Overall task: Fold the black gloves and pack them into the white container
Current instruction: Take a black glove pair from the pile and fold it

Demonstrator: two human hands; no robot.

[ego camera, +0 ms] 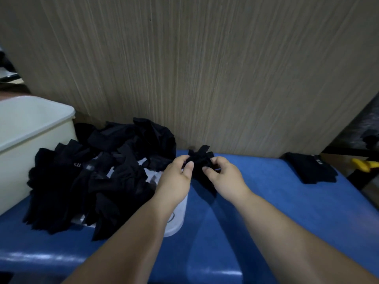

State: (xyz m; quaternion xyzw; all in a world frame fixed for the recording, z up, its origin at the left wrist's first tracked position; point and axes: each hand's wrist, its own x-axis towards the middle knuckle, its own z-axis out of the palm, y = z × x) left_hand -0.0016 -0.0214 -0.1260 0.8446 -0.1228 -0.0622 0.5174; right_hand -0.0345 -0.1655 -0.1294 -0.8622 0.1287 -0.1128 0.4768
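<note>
1. White container (30,128): far to the left of the hands, standing on the surface with its top open. Only a pale inner wall shows.
2. Pile of black gloves (88,181): a loose heap just left of the left hand, reaching to the container's side wall. Pale lettering shows on a few pieces.
3. Pale plastic piece (178,221): flat and rounded at the corner, lying under the pile and beneath the left wrist. I cannot tell whether it is a lid or a tray.
4. Left hand (176,175): thumb and fingers pinch the left side of one black glove.
5. Black glove (200,160): bunched between the two hands, its fabric ends sticking out on the far side of them.
6. Right hand (225,175): thumb and curled fingers pinch the glove's right side, close to the left hand.
7. Surface (287,218): blue and glossy, under both forearms.
8. Flat black glove (311,169): well to the right of the right hand, near the surface's right edge, with pale lettering on it.
9. Yellow object (364,163): farther right, beyond the surface and too blurred to identify.
10. Wood-grain panel (205,68): upright behind the hands.
</note>
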